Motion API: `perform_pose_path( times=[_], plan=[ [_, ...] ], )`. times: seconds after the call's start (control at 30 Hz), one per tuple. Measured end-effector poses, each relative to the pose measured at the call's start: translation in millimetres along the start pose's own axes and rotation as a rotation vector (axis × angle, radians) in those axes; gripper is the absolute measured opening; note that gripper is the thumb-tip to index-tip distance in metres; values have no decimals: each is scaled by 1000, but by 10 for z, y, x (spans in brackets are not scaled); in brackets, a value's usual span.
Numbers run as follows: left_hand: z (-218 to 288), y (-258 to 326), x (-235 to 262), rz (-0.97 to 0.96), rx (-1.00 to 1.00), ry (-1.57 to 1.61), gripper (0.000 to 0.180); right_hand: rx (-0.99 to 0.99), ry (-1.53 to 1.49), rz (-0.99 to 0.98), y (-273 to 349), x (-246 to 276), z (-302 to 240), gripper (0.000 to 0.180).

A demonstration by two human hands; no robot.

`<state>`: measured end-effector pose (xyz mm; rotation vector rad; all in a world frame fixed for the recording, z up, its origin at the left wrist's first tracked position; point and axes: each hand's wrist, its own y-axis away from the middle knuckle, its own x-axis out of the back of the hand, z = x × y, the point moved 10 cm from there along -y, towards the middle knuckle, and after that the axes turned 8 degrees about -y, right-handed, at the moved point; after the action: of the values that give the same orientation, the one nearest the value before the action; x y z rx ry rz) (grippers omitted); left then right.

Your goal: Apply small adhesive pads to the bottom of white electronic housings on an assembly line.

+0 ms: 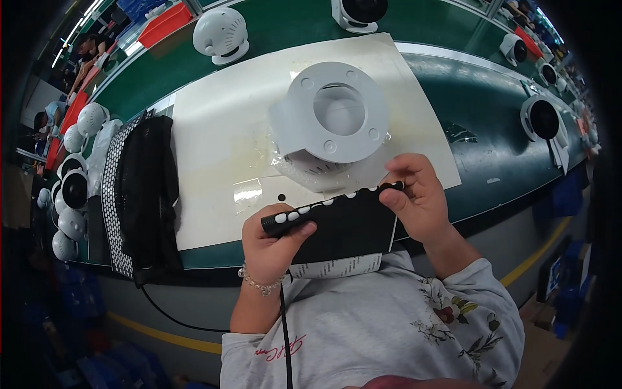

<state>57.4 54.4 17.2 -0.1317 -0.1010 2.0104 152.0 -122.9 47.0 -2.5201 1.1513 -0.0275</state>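
A black sheet (343, 227) is stretched between my hands, its upper edge rolled over and dotted with a row of round white pads (303, 210). My left hand (269, 236) is closed round the rolled left end, thumb on the near side. At the right end, my right hand (418, 198) pinches the sheet's edge between thumb and fingers; whether a loose pad is also in that pinch I cannot make out. Just beyond the sheet, a white plastic housing (372, 126) stands with its ring-shaped base facing up. Several small round recesses (329, 146) mark the ring.
Under the housing lies a cream board (214, 162) on the green table (486, 162). To the left is a black bundle (149, 188) with white-dotted strips, beside several white round devices (72, 188). More devices (221, 35) stand at the back; another (541, 118) sits far right.
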Motion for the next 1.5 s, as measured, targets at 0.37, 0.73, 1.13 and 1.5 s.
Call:
perform_pose_path(
  times=[0.37, 0.73, 1.13, 1.5],
  plan=[
    [93, -6, -10, 8, -154, -122, 14, 681, 788, -91, 43, -362, -757, 25],
    [228, -18, -115, -49, -254, -285, 15, 599, 569, -240, -61, -576, -625, 71],
    [682, -62, -290, 23, -620, -544, 21, 514, 283, -144, -827, -117, -885, 81],
    [527, -50, -383, -68, -682, -666, 26, 233, 329, -145, -1140, -96, -632, 70]
  ],
)
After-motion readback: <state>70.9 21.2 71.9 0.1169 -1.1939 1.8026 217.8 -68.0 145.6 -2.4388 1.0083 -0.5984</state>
